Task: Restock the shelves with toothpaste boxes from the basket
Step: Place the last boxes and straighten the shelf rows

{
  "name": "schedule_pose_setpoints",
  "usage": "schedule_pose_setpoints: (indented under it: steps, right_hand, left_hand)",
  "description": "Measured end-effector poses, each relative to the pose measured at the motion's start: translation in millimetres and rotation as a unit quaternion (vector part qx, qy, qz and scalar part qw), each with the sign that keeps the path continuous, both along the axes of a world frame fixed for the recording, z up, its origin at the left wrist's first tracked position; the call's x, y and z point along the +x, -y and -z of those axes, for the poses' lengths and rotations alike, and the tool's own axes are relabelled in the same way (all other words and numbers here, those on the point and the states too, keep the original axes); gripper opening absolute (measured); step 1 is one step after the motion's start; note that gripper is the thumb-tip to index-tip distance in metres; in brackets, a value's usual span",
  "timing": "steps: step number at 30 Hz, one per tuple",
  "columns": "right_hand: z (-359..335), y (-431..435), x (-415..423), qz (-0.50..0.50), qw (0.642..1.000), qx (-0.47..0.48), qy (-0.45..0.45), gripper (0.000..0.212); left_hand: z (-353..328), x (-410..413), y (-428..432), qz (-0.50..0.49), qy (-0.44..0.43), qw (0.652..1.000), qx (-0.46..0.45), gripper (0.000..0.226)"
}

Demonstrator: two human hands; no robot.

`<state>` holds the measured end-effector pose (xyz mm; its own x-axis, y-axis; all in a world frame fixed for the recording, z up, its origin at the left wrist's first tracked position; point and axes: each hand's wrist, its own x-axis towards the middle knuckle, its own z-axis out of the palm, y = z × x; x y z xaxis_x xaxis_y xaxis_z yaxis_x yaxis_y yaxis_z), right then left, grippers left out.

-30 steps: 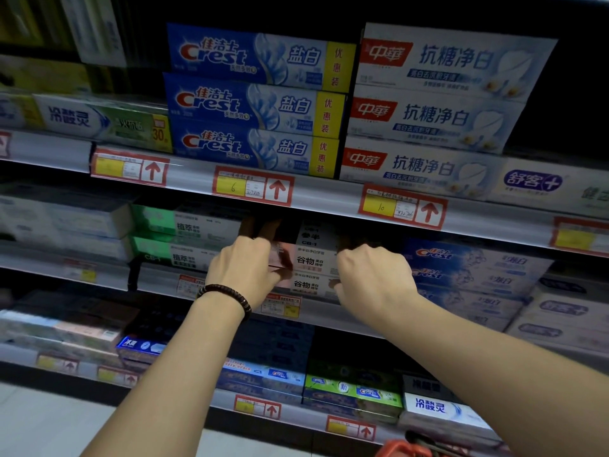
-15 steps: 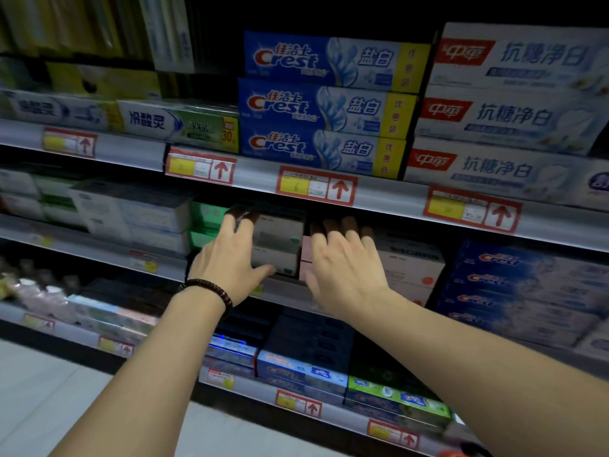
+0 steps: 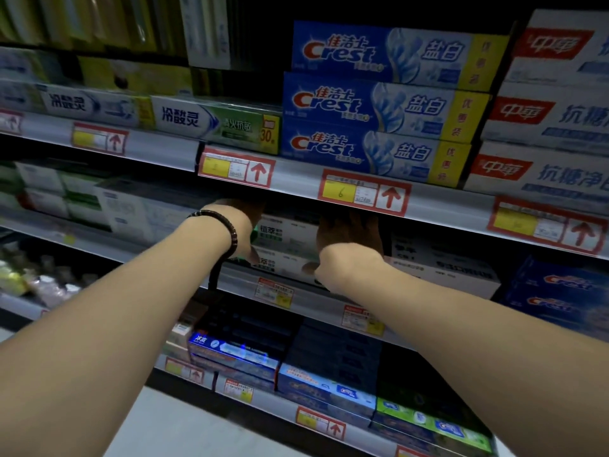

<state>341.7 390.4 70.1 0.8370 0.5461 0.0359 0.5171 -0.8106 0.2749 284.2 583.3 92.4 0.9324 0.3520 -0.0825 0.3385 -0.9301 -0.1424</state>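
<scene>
Two stacked white-and-green cardboard toothpaste boxes [image 3: 288, 240] sit on the middle grey metal shelf [image 3: 244, 282], between both hands. The left hand [image 3: 242, 227], with a dark beaded bracelet [image 3: 227, 232] at its wrist, lies against the stack's left end. Its fingers vanish into the shadow under the shelf above, so I cannot tell whether they grip. The right hand [image 3: 349, 245] reaches in at the right end, fingers seemingly stretched flat along the boxes, thumb below, grasping nothing that shows. These boxes look placed and merely being squared up. The basket is out of view, so how much is left to shelve cannot be judged.
</scene>
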Motion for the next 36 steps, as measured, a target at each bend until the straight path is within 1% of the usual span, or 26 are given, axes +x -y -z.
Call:
schedule_pose_setpoints:
  steps: [1,3,4,6,7,9,11,13,17,20,23,27,29,31,33,34,36]
  right_hand:
    - [1,-3,2,0.005,1.000,-0.004,0.010,0.111]
    - [1,-4,4,-0.002,1.000,0.001,0.007,0.104]
    - [1,-3,4,-0.006,1.000,0.017,-0.021,0.097]
    - [-2,-2,3,-0.003,0.994,0.042,-0.104,0.079]
    - [-3,-2,3,-0.002,0.993,0.044,-0.114,0.072]
    - [-6,-1,2,0.001,0.996,0.032,-0.082,0.063]
    - [-7,-2,1,0.004,0.997,0.027,-0.069,0.059]
    - [-6,-3,1,0.005,0.997,0.029,-0.075,0.058]
    - [-6,-4,3,-0.008,0.997,0.025,-0.067,0.065]
    - [-7,-6,3,-0.018,0.999,0.020,-0.025,0.069]
    - [-8,-5,3,-0.026,0.999,0.017,-0.019,0.067]
    - [-10,-3,-2,-0.030,0.998,0.031,-0.042,0.059]
    - [-12,-1,-4,-0.029,0.997,0.035,-0.056,0.053]
    - [-15,0,-5,-0.021,0.996,0.036,-0.083,0.046]
    - [-16,-1,-3,0.017,0.987,0.045,-0.153,0.040]
    - [-15,-1,-2,0.040,0.981,0.045,-0.184,0.043]
    - [-17,-3,-2,0.067,0.973,0.032,-0.219,0.050]
  left_hand:
    - [1,2,-3,-0.002,0.001,1.000,-0.009,0.110]
    - [4,5,-8,-0.002,-0.004,1.000,-0.022,0.115]
    - [7,6,-10,-0.002,-0.006,1.000,-0.024,0.115]
    - [11,7,-10,0.002,0.005,1.000,-0.031,0.108]
    - [12,8,-10,0.007,0.013,0.999,-0.034,0.102]
    - [14,8,-8,0.017,0.026,0.999,-0.044,0.092]
    - [16,8,-9,0.016,0.031,0.998,-0.054,0.086]
    - [17,8,-10,0.016,0.036,0.998,-0.056,0.084]
    - [19,9,-11,0.008,0.043,0.997,-0.067,0.092]
    - [19,10,-14,0.009,0.048,0.995,-0.084,0.095]
    - [16,10,-14,0.009,0.042,0.996,-0.075,0.100]
    - [13,9,-14,0.001,0.047,0.998,-0.039,0.112]
    - [14,7,-15,0.000,0.053,0.998,-0.029,0.114]
    - [14,6,-15,0.001,0.058,0.998,-0.018,0.112]
    - [14,5,-13,0.003,0.052,0.998,-0.023,0.108]
    - [14,5,-13,0.004,0.049,0.998,-0.030,0.106]
    - [14,4,-12,0.006,0.048,0.998,-0.049,0.105]
